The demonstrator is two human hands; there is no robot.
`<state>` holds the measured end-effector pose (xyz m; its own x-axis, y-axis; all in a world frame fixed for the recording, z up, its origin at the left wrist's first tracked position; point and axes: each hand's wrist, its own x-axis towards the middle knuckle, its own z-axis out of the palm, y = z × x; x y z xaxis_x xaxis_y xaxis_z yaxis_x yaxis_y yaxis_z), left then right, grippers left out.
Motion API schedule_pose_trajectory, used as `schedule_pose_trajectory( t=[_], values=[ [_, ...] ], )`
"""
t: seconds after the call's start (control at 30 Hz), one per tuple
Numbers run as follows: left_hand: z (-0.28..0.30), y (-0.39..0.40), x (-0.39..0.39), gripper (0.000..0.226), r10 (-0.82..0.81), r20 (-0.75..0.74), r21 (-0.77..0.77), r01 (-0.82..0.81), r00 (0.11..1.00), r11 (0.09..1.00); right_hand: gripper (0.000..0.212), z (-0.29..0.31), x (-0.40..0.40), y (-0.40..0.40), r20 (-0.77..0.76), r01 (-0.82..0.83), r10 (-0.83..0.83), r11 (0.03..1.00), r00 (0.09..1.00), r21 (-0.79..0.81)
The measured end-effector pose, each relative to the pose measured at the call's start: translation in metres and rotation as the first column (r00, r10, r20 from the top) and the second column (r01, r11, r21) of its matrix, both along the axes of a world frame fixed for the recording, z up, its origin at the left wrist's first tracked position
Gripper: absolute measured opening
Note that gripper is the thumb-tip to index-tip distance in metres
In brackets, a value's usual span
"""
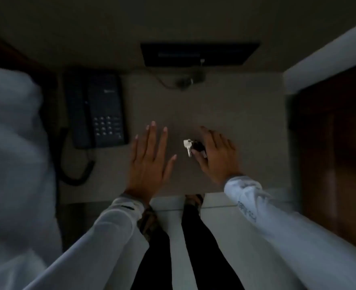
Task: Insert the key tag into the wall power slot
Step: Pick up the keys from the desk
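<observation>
A small silver key (187,146) lies on the grey tabletop (225,105), joined to a dark key tag (198,145). My right hand (217,155) curls over the tag, with the thumb below it and the fingers above, pinching it; most of the tag is hidden under the hand. My left hand (150,160) hovers flat to the left of the key, fingers spread and holding nothing. A dark rectangular wall panel (200,54) with a pale horizontal slot sits on the wall behind the table. The room is dim.
A dark corded telephone (97,111) rests on the table's left part, its cord (76,174) looping toward the front edge. A cable and small plug (185,81) lie at the back. White bedding (11,164) is on the left, a wooden door (336,153) on the right.
</observation>
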<state>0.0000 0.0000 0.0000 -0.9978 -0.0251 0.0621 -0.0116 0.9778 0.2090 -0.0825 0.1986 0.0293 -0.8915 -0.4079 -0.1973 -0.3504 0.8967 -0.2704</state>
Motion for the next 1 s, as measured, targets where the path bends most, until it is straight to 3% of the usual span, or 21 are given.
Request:
schedule_pose_trajectory(
  t=[0.23,0.33,0.5,0.7,0.87,1.0],
  values=[
    [-0.071,-0.005,0.018,0.071,-0.069,0.068,-0.098,0.075,0.995,0.992,0.039,-0.043,-0.016,-0.008,0.227,0.044,-0.017,0.993,0.974,-0.114],
    [-0.075,-0.008,0.018,0.072,-0.079,0.05,-0.128,0.085,0.996,0.988,0.024,-0.044,-0.026,-0.011,0.311,0.097,-0.036,0.978,0.95,-0.183],
    [-0.047,-0.007,0.015,0.073,-0.066,0.07,-0.088,0.072,0.995,0.994,0.015,-0.02,-0.028,-0.006,0.3,0.09,-0.036,0.982,0.953,-0.167],
    [0.07,-0.028,-0.023,0.071,-0.15,-0.082,-0.11,0.141,0.985,0.984,0.032,0.085,-0.043,0.007,0.137,0.169,-0.147,0.971,0.98,-0.169],
    [0.214,-0.04,-0.078,0.07,-0.232,-0.293,-0.173,0.188,0.927,0.967,0.025,0.237,-0.064,0.015,-0.01,0.271,-0.3,0.877,0.954,-0.396],
    [0.346,-0.03,-0.119,0.067,-0.313,-0.486,-0.204,0.243,0.816,0.948,0.026,0.382,-0.069,0.025,-0.088,0.234,-0.402,0.682,0.912,-0.693]
  ],
)
